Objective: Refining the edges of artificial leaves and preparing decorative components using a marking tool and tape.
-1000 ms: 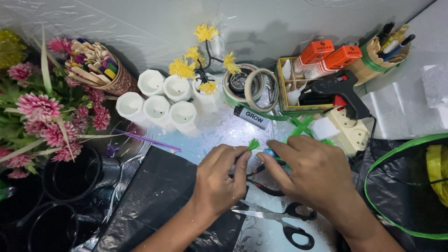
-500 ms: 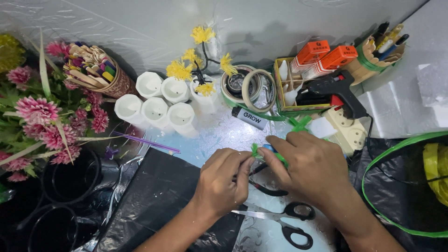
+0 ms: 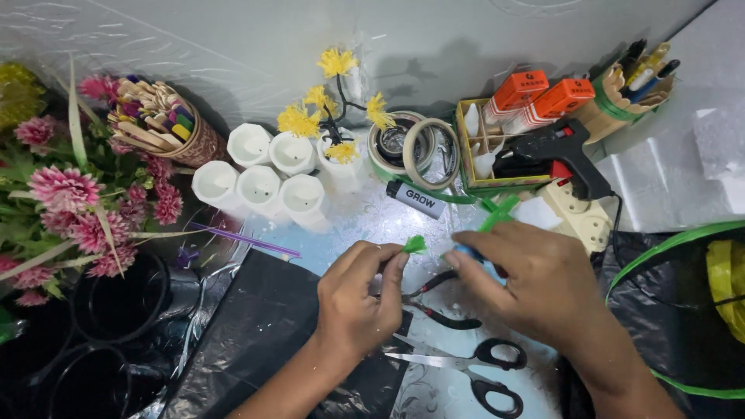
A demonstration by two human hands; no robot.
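The left hand (image 3: 358, 299) pinches a small frilly green paper tuft (image 3: 414, 244); the right hand (image 3: 535, 289) grips a green strip (image 3: 497, 213) near black-handled scissors (image 3: 473, 368).

We see everything through a single camera worn on the head, looking steeply down and forward over a cluttered craft table (image 3: 365, 221) toward the grey wall (image 3: 434, 46) at its far edge, with no second view to share any of the scene. It sits close, so the left hand (image 3: 357, 299) and right hand (image 3: 535, 283) fill the lower middle with forearms running off the bottom edge, while pink flowers (image 3: 66, 190) are cut by the left border and a green hoop (image 3: 667, 248) by the right
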